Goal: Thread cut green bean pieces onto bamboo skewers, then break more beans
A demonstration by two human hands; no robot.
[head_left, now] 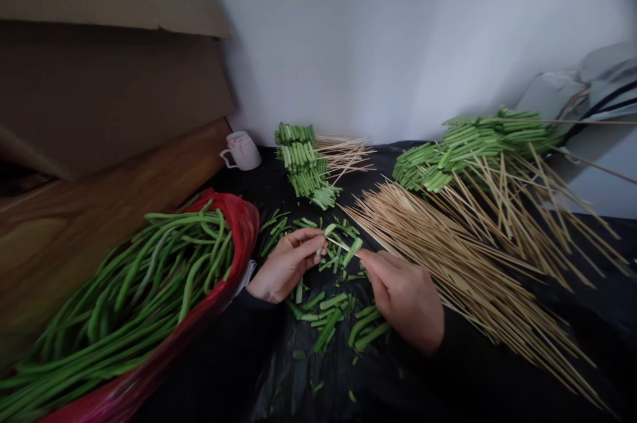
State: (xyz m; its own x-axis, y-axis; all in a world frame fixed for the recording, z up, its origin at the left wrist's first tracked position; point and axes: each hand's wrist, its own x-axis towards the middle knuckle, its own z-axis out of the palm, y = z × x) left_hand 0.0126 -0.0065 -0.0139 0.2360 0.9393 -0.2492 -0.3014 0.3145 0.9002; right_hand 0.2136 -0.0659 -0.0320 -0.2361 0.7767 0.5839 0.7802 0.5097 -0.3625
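Between my two hands runs a thin wooden skewer (338,244) with a cut piece of green bean (353,252) on it. My right hand (405,293) is closed around the skewer just behind that piece. A second short bean piece (329,230) is pinched in the fingers of my left hand (291,263), at the skewer's tip. Below and around both hands, loose cut bean pieces (331,303) lie scattered on black plastic sheeting (318,396).
On the left, a red plastic bag (246,217) holds long green beans (149,277). Bare skewers (448,257) are heaped at right. Filled skewers are stacked at the back middle (303,157) and back right (478,144). A white mug (242,151) stands near the wall.
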